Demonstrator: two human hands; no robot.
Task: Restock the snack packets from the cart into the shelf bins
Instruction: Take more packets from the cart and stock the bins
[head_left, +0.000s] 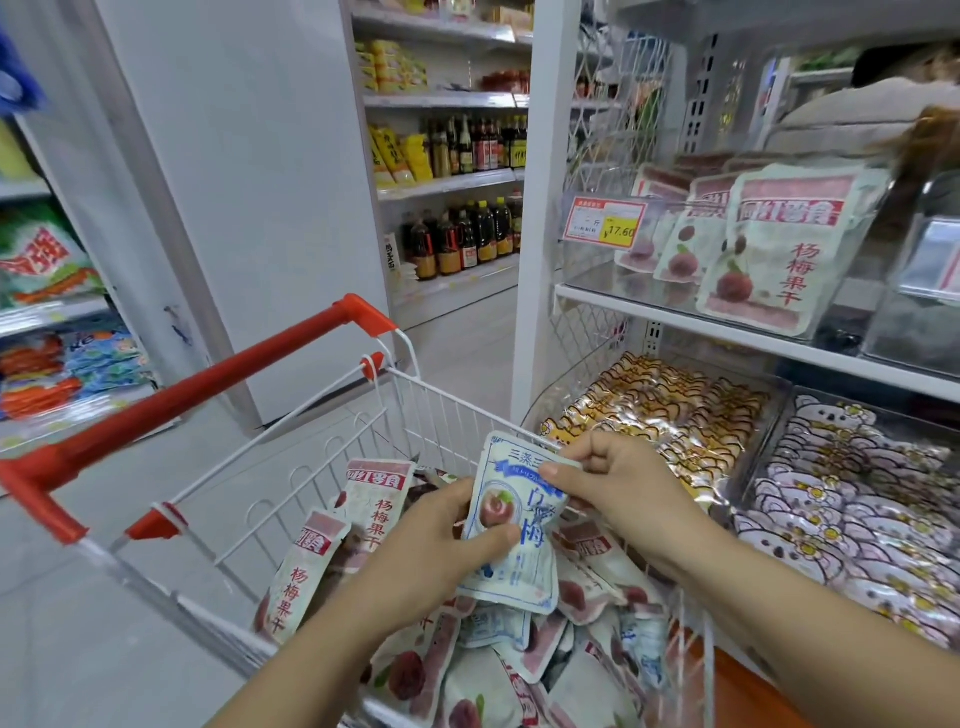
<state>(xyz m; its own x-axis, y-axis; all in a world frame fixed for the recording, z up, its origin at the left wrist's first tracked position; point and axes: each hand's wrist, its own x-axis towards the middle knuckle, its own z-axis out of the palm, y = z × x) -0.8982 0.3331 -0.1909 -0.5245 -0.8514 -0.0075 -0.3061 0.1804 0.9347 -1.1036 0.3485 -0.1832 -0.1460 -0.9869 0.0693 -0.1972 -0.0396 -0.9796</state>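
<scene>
as l hand (436, 545), r hand (613, 483) pinch blue packet (519, 564), its print's partly hidden.

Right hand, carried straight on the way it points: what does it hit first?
Apart from the blue packet it already pinches, the right hand would probably meet the cart's wire wall first, though depth is unclear here.

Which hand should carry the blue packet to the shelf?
Likely right: the right hand pinches the blue packet on the side nearest the shelf bins; the left hand holds its far side.
</scene>
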